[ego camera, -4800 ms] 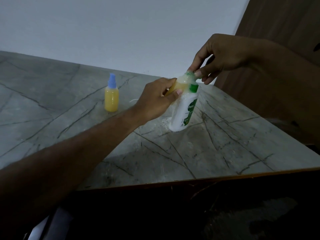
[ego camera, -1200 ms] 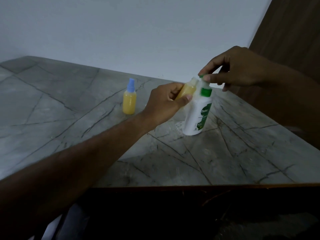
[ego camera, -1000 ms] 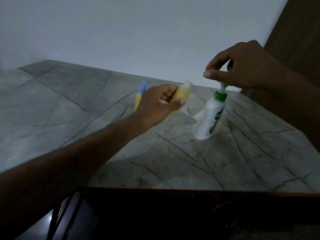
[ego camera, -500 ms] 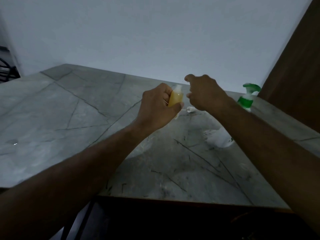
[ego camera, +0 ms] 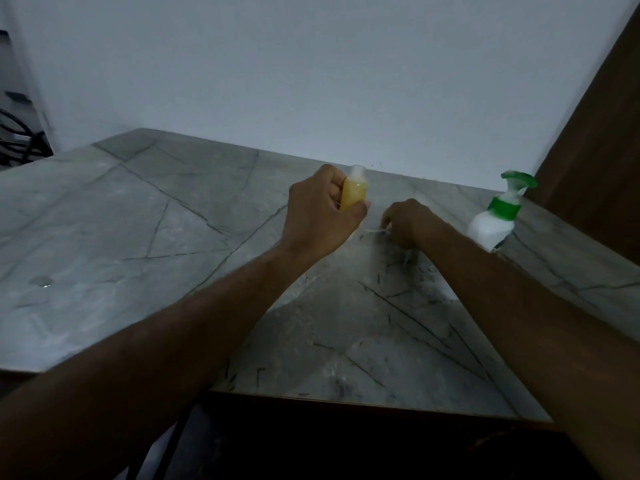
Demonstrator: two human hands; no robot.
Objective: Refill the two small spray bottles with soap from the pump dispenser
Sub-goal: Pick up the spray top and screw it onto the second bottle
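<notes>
My left hand (ego camera: 318, 216) grips a small uncapped spray bottle (ego camera: 353, 194) of yellow soap and holds it upright above the grey marble table (ego camera: 138, 220). Just right of it, my right hand (ego camera: 408, 221) is down on the table. Its curled fingertips pinch a small white spray cap, and the cap's thin tube (ego camera: 375, 231) pokes out to the left. The white pump dispenser (ego camera: 488, 228) with a green collar and pump head stands at the far right, partly behind my right forearm. The second spray bottle is out of sight.
A white wall runs behind the table and a brown wooden panel (ego camera: 595, 150) rises at the right. The table's front edge (ego camera: 346, 400) lies close to me, with dark floor below. Dark cables (ego camera: 20, 143) show at the far left.
My right hand left the pump head, crossed left past the dispenser and dropped to the table onto the spray cap. My left hand drew the filled bottle away from the spout. The view swung left.
</notes>
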